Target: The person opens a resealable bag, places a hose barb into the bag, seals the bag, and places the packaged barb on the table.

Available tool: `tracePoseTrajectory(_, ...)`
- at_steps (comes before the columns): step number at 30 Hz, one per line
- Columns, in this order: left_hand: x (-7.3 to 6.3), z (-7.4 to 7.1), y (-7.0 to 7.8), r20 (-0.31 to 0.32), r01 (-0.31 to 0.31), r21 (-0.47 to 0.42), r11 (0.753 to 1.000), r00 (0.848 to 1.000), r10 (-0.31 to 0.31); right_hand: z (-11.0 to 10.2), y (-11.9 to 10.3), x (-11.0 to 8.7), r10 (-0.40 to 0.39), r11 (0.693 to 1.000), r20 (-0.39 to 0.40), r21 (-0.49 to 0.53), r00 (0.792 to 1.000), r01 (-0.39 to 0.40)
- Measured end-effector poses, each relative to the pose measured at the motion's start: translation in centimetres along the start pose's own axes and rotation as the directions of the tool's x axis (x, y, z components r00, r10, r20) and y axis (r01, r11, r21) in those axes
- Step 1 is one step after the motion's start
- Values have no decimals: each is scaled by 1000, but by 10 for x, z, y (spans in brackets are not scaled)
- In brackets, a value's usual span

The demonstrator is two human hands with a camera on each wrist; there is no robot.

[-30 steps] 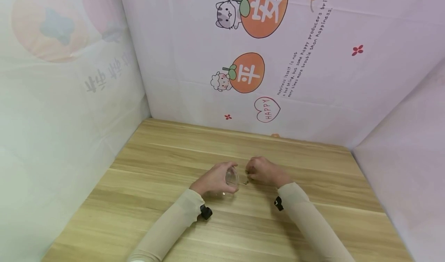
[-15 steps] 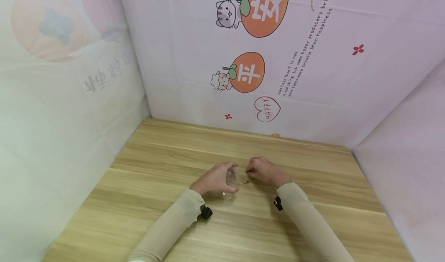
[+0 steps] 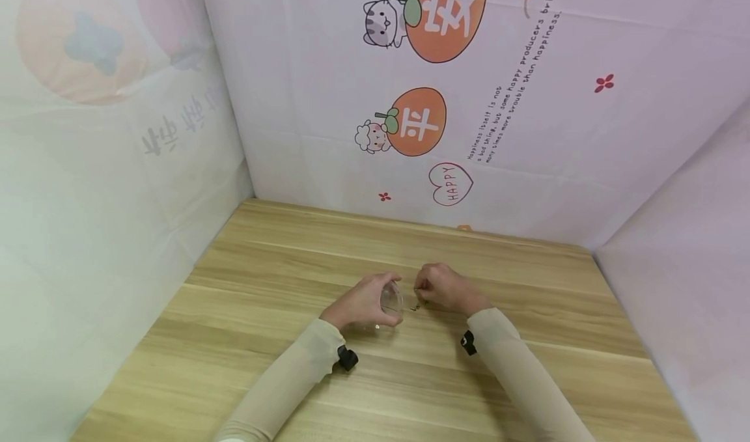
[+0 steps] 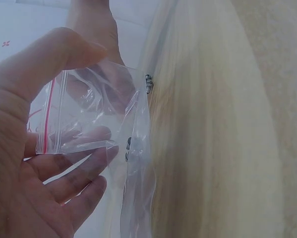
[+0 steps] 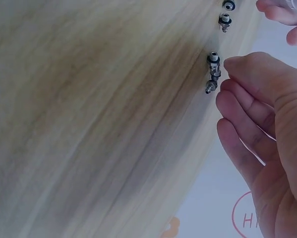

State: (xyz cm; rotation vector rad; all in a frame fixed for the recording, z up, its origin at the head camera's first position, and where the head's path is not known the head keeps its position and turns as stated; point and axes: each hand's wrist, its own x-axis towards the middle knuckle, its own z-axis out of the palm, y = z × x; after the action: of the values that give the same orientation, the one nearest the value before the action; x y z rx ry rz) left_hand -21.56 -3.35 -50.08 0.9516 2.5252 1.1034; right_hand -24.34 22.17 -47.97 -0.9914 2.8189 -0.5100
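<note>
bag: clear zip bag (image 4: 96,106), red line (image 4: 49,114) along the seal, in the left hand (image 3: 364,302) near the middle of the counter (image 3: 176,364); can't tell if its lower edge touches wood
fittings: small metal fittings (image 5: 213,64), silvery with dark bands, on the counter between bag and right hand (image 3: 448,289); in the right wrist view some sit in a tight row just beside the right thumb tip, two more lie apart, closer to the left hand
fittings by film: in the left wrist view a metal piece shows at the bag's edge, more dark bits seen through the film; inside or behind, can't tell
left hand: clamped on the bag, thumb on one side, bent fingers on the other, film spread between them
right hand: fingers bent, thumb tip near forefinger, right at the fittings; pinching one or only beside it, can't tell
counter: light wood grain, striped, runs up to the back wall
sleeves: pale beige on both arms, left sleeve (image 3: 287,383), right sleeve (image 3: 527,373)
wrists: small black device (image 3: 347,358) at left cuff, black gadget (image 3: 469,343) at right cuff
back wall: white sheet (image 3: 316,71), orange fruit prints, cat print (image 3: 383,24), red heart (image 3: 450,184) reading happy, slanted english text (image 3: 515,77)
side walls: pale sheets, left one with faded fruit print (image 3: 82,38)
</note>
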Motion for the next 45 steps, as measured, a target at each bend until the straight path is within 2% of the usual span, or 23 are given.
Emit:
tracePoseTrajectory(8,0,-1,1,-1,7,7,1000,1000,-7,-3,-3,-3,-19,1000,-39,17,999,19)
tracePoseTrajectory(14,-2,-1,2,1,6,2,1000,1000,-6,-6,-8,-6,7,999,-47,47,999,-5)
tracePoseTrajectory(21,-2,0,1,0,5,8,1000,1000,-5,-14,-15,-12,18,999,-97,44,995,-14)
tracePoseTrajectory(31,0,0,0,-2,-10,2,1000,1000,10,-24,-28,-16,-10,999,-99,47,995,15)
tracePoseTrajectory(40,0,0,-1,3,-19,-2,1000,1000,19,-30,-48,-15,-81,995,-127,40,989,87)
tracePoseTrajectory(45,-1,0,-1,4,-4,1,1000,1000,4,-31,-61,-12,-98,993,-104,55,990,104)
